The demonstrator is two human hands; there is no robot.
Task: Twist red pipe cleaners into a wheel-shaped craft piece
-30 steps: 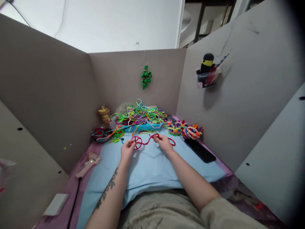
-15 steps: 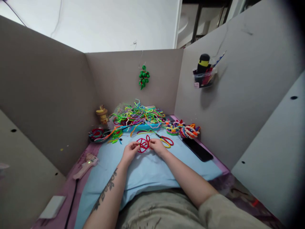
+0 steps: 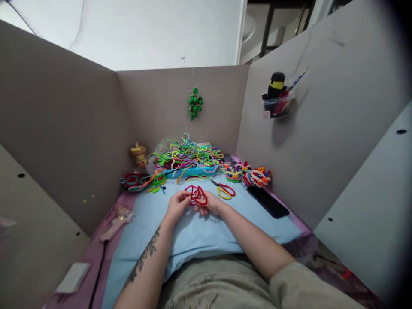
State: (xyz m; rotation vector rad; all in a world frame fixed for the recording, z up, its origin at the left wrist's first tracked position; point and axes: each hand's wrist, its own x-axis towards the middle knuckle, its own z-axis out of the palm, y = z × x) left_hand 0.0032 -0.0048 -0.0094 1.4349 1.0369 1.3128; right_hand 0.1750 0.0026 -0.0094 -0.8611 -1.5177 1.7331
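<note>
A red pipe-cleaner shape (image 3: 198,195) with several bent loops is held just above the blue cloth. My left hand (image 3: 179,203) pinches its left edge between thumb and fingertips. On the other side, my right hand (image 3: 210,203) is turned with the palm partly up, its fingers curled under the loops and the red piece against them. The loops cover part of that hand's grip, so the thumb's hold is not clear. Scissors (image 3: 226,191) with red and yellow handles lie just beyond my right hand.
A blue tray (image 3: 193,171) heaped with colourful pipe cleaners (image 3: 189,152) stands at the back. Finished-looking colourful pieces (image 3: 255,177) and a black phone (image 3: 268,201) lie at right. A pink glue gun (image 3: 117,225) rests at left. Grey panels enclose three sides.
My right hand has rotated from a fingertip pinch to a more palm-up pose under the red shape. The shape has tilted and shifted slightly right.
</note>
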